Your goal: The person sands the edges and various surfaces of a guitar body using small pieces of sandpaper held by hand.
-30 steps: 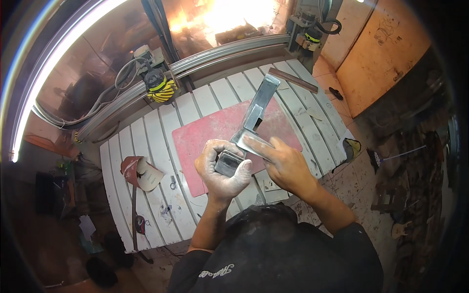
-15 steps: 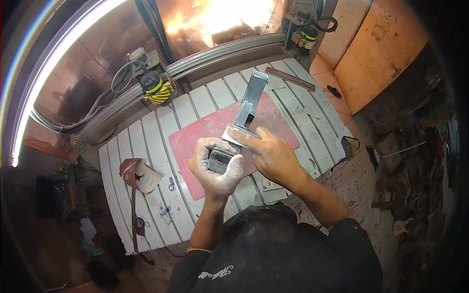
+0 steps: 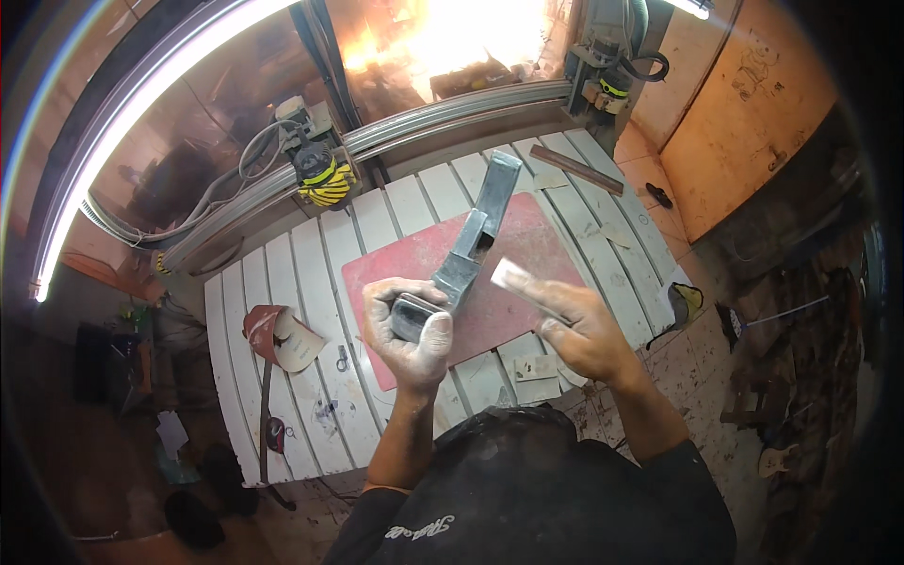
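My left hand [image 3: 411,344], white with dust, is closed round the blocky near end of a long dark grey angular piece [image 3: 460,268]. The piece slants up and away over a red mat [image 3: 395,264], with a stepped notch partway along and a squared far end. My right hand [image 3: 586,330] grips a small flat pale pad [image 3: 509,275], seemingly a folded sanding sheet or thin block, its far end showing past the fingers. A gap separates the pad from the grey piece. The left fingers hide part of the near end.
Beneath is a white slatted table [image 3: 311,254]. On it are a curled abrasive sheet [image 3: 299,344], a tape measure [image 3: 274,434], a brown strip [image 3: 576,169] and paper scraps [image 3: 536,368]. Behind runs a metal rail [image 3: 452,108] carrying a motor unit with a striped cover [image 3: 325,179].
My right hand has moved right and toward me, taking the pale pad off the grey piece. My left hand keeps hold of the grey piece. The whole view has shifted slightly.
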`<action>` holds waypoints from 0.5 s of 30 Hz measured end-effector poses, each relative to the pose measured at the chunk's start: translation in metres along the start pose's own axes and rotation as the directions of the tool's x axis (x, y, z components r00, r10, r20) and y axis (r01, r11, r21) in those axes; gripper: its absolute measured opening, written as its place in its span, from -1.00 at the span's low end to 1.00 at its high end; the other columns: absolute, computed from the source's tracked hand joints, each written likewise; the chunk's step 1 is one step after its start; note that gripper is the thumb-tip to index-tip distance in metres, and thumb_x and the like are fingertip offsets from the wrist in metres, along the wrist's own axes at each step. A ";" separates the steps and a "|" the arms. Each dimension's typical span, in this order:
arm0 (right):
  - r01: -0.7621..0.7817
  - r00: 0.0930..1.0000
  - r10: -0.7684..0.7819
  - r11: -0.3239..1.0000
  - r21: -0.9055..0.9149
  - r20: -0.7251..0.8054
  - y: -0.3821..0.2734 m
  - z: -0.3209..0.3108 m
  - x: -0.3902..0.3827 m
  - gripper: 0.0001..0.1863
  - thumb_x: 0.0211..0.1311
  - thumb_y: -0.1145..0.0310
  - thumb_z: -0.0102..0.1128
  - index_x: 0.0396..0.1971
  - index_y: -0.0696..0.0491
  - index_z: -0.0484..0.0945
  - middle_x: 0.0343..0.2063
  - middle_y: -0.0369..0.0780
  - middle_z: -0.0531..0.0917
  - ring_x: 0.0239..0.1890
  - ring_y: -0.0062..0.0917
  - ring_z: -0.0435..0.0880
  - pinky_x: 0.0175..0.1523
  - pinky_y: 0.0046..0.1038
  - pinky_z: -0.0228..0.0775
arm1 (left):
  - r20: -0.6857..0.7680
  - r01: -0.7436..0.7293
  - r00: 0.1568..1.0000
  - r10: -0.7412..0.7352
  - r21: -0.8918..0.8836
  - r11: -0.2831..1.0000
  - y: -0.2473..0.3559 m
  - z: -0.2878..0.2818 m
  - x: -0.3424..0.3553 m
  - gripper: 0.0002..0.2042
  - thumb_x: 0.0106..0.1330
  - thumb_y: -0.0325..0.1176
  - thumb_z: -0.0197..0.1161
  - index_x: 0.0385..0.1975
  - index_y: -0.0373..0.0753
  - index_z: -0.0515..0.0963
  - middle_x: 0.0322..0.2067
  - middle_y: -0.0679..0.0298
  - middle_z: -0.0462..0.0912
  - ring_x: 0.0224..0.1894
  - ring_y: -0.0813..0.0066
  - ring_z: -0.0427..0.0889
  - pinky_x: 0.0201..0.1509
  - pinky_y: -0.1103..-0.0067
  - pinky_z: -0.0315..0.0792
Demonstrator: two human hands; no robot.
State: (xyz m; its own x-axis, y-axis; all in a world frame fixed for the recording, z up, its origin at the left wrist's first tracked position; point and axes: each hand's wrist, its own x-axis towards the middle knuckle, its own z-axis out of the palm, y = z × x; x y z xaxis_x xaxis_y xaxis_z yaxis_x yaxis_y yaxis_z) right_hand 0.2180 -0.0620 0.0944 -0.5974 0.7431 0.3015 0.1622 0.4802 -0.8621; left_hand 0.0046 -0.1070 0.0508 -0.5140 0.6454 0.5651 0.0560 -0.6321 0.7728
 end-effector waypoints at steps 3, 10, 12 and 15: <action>0.056 0.998 -0.056 0.998 -0.019 -0.019 -0.015 -0.002 0.004 -0.39 0.16 0.60 0.10 0.29 0.08 0.55 -0.09 -0.06 0.72 -0.21 -0.47 0.69 -0.06 -0.43 0.52 | -0.035 -0.049 0.998 0.052 0.097 0.994 0.010 0.002 0.005 -0.59 0.13 -0.29 0.44 -0.13 -0.31 0.41 -0.23 0.18 0.52 -0.24 0.49 0.57 -0.08 0.51 0.50; -0.099 0.948 0.238 0.849 -0.519 0.209 0.002 0.041 0.026 -0.30 0.14 0.57 0.08 0.38 0.02 0.44 -0.02 -0.01 0.69 -0.14 -0.23 0.72 0.06 -0.30 0.55 | 0.013 -0.190 0.980 0.199 0.365 0.911 0.030 0.013 0.002 -0.71 -0.02 -0.47 0.20 -0.24 -0.29 0.40 -0.25 0.18 0.32 -0.20 0.40 0.34 -0.09 0.49 0.32; -0.072 0.981 0.015 0.954 0.291 0.192 0.014 0.061 0.013 -0.31 0.17 0.53 0.07 0.40 -0.01 0.42 -0.01 0.01 0.68 -0.13 -0.10 0.69 0.08 -0.19 0.55 | 0.012 -0.189 0.979 0.202 0.413 0.891 0.030 0.013 -0.002 -0.71 -0.02 -0.44 0.20 -0.26 -0.28 0.40 -0.25 0.18 0.31 -0.21 0.38 0.33 -0.09 0.47 0.31; 0.104 0.971 -0.146 0.971 0.214 0.191 0.031 0.059 0.013 -0.30 0.20 0.51 0.04 0.43 0.00 0.38 0.12 0.05 0.64 0.02 -0.06 0.68 0.19 -0.18 0.52 | -0.014 -0.181 0.979 0.203 0.393 0.901 0.031 0.010 -0.008 -0.70 -0.04 -0.35 0.21 -0.28 -0.25 0.39 -0.24 0.18 0.27 -0.22 0.37 0.28 -0.13 0.47 0.25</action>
State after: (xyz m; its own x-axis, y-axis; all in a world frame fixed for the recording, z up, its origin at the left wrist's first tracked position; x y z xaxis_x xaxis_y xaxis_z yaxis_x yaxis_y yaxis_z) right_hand 0.1691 -0.0652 0.0475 -0.7535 0.5620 0.3410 -0.0731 0.4439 -0.8931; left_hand 0.0190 -0.1279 0.0731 -0.5040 0.4975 0.7060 0.4803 -0.5179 0.7078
